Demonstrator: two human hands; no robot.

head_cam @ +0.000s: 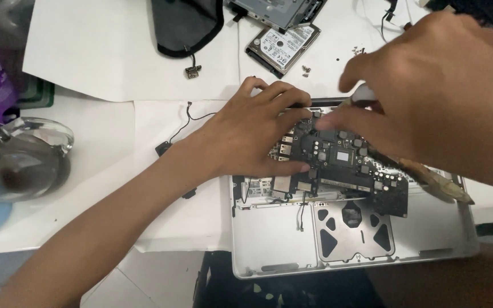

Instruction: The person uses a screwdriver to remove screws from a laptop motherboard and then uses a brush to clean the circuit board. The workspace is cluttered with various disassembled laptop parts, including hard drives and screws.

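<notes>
Head view, centre of frame: left hand (246,134) lies flat on the black logic board (338,165), fingers (283,97) spread wide, pinning its left edge w/ the thumb along the lower edge. Board sits tilted in the open silver laptop shell (258,239), lower centre-right, above the trackpad underside (352,231). Right hand (435,91) comes in from the upper right, blurred; its fingers are closed narrow around a brush w/ a pale handle and brownish bristles (435,177) (bristles trail off toward the right edge of the shell). Exact grip on the handle is hard to tell through the blur.

Risks, as I judge them:
- Bare skin pressed on exposed chips: static or finger grease could harm parts.
- Flat-hand pressure on a board that isn't seated level could flex it or stress the connectors at its left edge.
- Thin black cable (302,214) hangs loose just below the board; brush or wrist could snag it.
- Loose screws (306,70) lie on white paper on the bench, upper centre, near the hard drive (283,45); a sleeve sweep could scatter them.
- Glass container (21,157) at left edge sits near the forearm; an elbow knock could tip it.
</notes>
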